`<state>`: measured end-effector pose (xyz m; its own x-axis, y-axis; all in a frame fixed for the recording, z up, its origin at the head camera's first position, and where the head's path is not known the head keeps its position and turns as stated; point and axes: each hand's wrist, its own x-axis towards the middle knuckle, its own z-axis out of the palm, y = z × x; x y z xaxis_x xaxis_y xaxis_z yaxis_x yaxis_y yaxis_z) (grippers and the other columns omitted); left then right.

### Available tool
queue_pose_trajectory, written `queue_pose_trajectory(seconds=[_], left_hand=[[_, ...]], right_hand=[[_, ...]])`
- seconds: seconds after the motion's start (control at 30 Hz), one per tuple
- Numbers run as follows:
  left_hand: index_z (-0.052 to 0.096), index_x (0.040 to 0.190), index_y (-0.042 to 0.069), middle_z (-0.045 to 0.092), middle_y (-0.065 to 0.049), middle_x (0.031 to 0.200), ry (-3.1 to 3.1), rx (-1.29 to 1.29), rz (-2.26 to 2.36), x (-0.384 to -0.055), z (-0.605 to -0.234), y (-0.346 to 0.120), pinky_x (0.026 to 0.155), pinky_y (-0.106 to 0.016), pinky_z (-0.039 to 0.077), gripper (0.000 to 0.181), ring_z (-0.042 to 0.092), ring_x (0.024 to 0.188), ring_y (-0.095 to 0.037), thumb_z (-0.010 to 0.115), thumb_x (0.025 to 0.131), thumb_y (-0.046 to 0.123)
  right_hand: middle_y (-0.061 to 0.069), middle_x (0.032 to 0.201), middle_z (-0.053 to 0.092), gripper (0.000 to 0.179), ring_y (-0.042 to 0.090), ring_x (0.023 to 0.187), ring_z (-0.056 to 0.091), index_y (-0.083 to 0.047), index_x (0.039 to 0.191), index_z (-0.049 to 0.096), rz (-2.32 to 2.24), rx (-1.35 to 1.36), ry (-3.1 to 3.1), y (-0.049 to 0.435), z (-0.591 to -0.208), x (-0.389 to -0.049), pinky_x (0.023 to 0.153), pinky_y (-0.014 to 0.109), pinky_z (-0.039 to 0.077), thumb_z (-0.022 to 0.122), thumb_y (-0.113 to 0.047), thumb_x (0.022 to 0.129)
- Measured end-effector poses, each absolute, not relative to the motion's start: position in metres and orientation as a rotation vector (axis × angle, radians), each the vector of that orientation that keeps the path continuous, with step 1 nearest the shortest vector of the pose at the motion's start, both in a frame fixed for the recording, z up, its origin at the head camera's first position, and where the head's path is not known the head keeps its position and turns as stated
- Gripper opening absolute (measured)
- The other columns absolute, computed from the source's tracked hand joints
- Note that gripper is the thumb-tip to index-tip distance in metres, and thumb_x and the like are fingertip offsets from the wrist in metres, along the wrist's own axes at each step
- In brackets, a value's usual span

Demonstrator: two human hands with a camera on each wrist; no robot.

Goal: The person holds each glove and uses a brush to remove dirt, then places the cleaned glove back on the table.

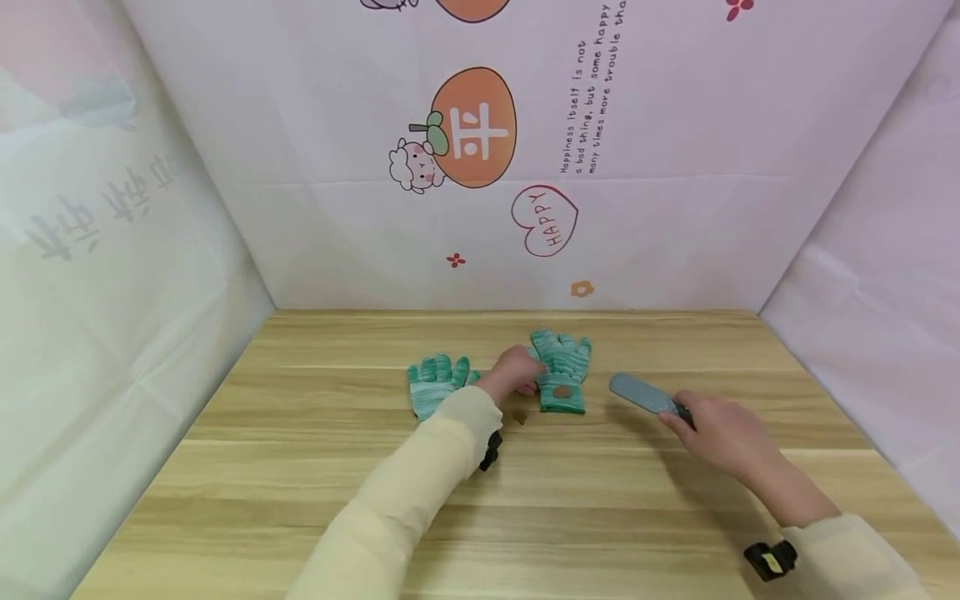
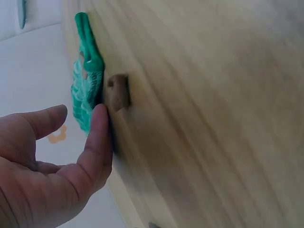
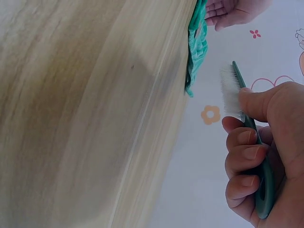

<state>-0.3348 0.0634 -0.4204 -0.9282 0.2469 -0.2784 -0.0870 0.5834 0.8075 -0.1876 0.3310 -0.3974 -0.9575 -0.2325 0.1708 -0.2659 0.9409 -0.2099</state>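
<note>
My right hand point(image 1: 726, 435) grips a brush by its dark green handle point(image 3: 266, 190), with the thumb along the back. Its grey-green head point(image 1: 639, 392) is held above the table, and white bristles point(image 3: 231, 90) show in the right wrist view. My left hand point(image 1: 516, 367) is at the left edge of a green and white knit glove point(image 1: 566, 357), thumb and fingers apart in the left wrist view with nothing between them. That glove lies with its fingers away from me; a brown patch point(image 1: 562, 392) marks its cuff. Beside the left hand sits a small brown lump point(image 2: 118, 92).
A second, matching glove point(image 1: 433, 387) lies to the left, partly covered by my left sleeve point(image 1: 420, 475). The wooden table point(image 1: 600, 533) ends at a printed white cloth backdrop point(image 1: 337, 208), with white cloth walls on both sides.
</note>
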Motion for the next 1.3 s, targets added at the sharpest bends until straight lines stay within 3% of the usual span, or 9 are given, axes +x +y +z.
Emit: queue_pose_trajectory(seconds=[0.13,0.23,0.3,0.5,0.63,0.87,1.0,1.3], left_hand=[[0.061,0.096,-0.005,0.057,-0.007,0.061,2.575,0.181,1.127,-0.333,-0.422,0.068,0.049,-0.025,0.049,0.019,0.056,0.051,-0.017,0.068,0.091,0.012],[0.062,0.088,-0.002,0.057,-0.006,0.059,2.655,0.252,1.014,-0.329,-0.420,0.071,0.049,-0.025,0.045,0.020,0.055,0.051,-0.017,0.070,0.091,0.016],[0.064,0.086,-0.001,0.059,-0.006,0.062,2.706,0.298,0.944,-0.326,-0.419,0.072,0.051,-0.024,0.045,0.020,0.056,0.054,-0.017,0.070,0.091,0.017],[0.067,0.102,-0.002,0.065,-0.007,0.090,2.838,0.370,0.768,-0.321,-0.418,0.077,0.069,-0.024,0.049,0.028,0.058,0.078,-0.017,0.074,0.088,0.021],[0.068,0.106,-0.001,0.066,-0.008,0.099,2.861,0.373,0.706,-0.320,-0.419,0.080,0.070,-0.026,0.051,0.031,0.059,0.082,-0.016,0.075,0.086,0.022],[0.070,0.101,0.003,0.065,-0.005,0.092,2.855,0.324,0.677,-0.319,-0.417,0.082,0.056,-0.026,0.047,0.018,0.051,0.068,-0.014,0.072,0.088,0.016],[0.069,0.090,0.005,0.061,-0.003,0.080,2.843,0.342,0.673,-0.320,-0.417,0.082,0.051,-0.025,0.043,0.006,0.047,0.062,-0.014,0.067,0.091,0.010],[0.068,0.083,0.006,0.058,-0.002,0.074,2.837,0.338,0.645,-0.325,-0.421,0.083,0.046,-0.025,0.040,0.010,0.044,0.059,-0.014,0.063,0.092,0.009]], right_hand=[[-0.003,0.065,0.048,0.023,0.014,0.054,0.041,-0.008,0.089,0.056,0.359,0.372,-2.976,0.330,-0.396,-0.187,0.048,0.029,0.032,0.061,-0.029,0.097],[-0.002,0.067,0.049,0.022,0.015,0.056,0.043,-0.008,0.090,0.056,0.359,0.364,-2.990,0.330,-0.395,-0.187,0.049,0.030,0.033,0.061,-0.028,0.097],[-0.002,0.068,0.050,0.021,0.015,0.056,0.043,-0.007,0.091,0.056,0.358,0.361,-2.996,0.330,-0.395,-0.187,0.049,0.030,0.034,0.061,-0.027,0.097],[-0.002,0.066,0.048,0.022,0.015,0.055,0.042,-0.008,0.090,0.055,0.366,0.363,-2.999,0.330,-0.395,-0.187,0.048,0.030,0.032,0.061,-0.027,0.097],[-0.002,0.067,0.049,0.022,0.015,0.056,0.043,-0.008,0.090,0.056,0.361,0.366,-2.997,0.329,-0.394,-0.187,0.048,0.030,0.033,0.060,-0.029,0.098],[-0.002,0.064,0.046,0.024,0.015,0.054,0.041,-0.009,0.087,0.054,0.351,0.375,-2.979,0.330,-0.394,-0.187,0.048,0.029,0.031,0.060,-0.030,0.098],[-0.002,0.063,0.044,0.024,0.015,0.054,0.040,-0.010,0.085,0.053,0.349,0.365,-2.979,0.329,-0.395,-0.188,0.048,0.030,0.030,0.060,-0.030,0.098],[-0.002,0.064,0.045,0.025,0.015,0.054,0.040,-0.010,0.085,0.053,0.343,0.374,-2.986,0.329,-0.397,-0.189,0.048,0.029,0.030,0.060,-0.030,0.098]])
